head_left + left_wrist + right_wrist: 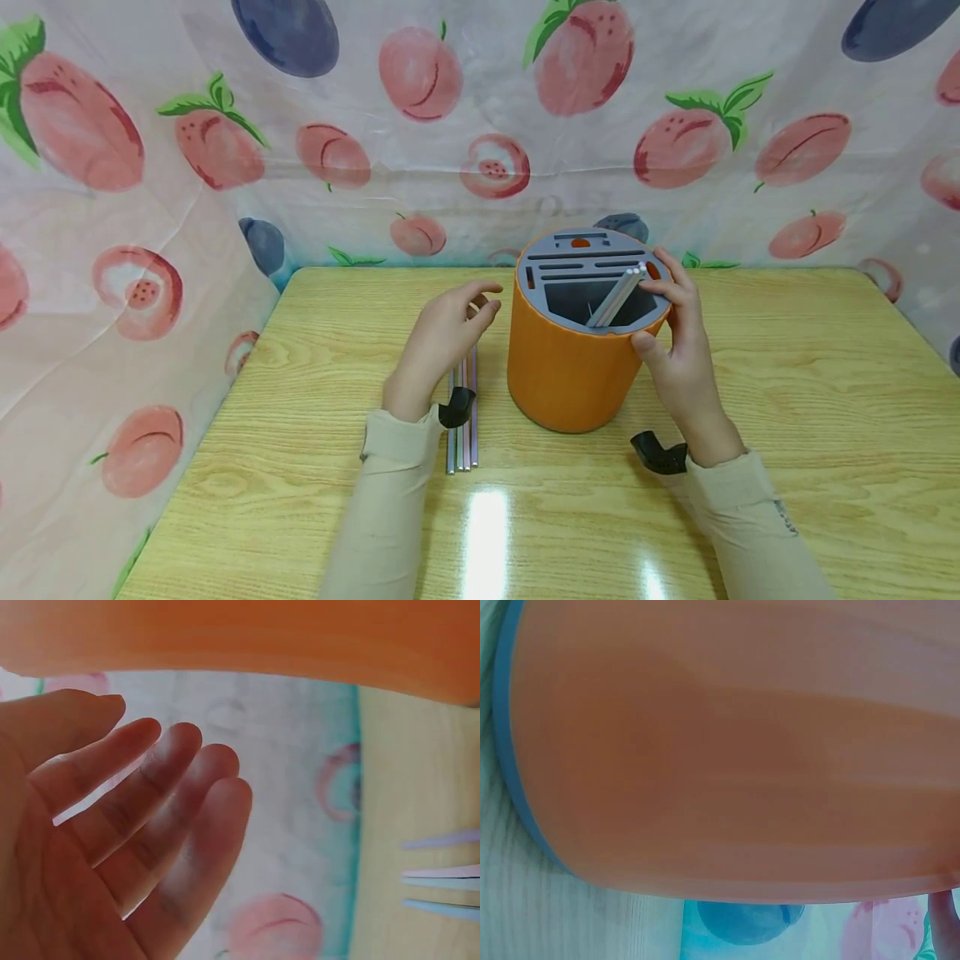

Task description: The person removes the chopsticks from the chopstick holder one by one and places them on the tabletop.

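An orange round knife block [570, 367] with a grey slotted top [551, 250] stands on the table. Several slim pale chopsticks [618, 296] lean in the large opening of its top. My right hand [682, 350] grips the block's right side at the rim, thumb in front and fingers toward the back. To the left of the block, my left hand [446, 342] hovers with loosely bent fingers and holds nothing; its palm and spread fingers show in the left wrist view. Beneath that wrist lie several coloured chopsticks [462, 450], partly hidden by the hand. In the right wrist view the block's orange wall [727, 772] fills most of the frame.
The wooden table [570, 533] carries the block and the loose chopsticks. A fruit-print cloth [360, 92] hangs behind the table and along its left side. Black wrist mounts [660, 454] stick out from the sleeves.
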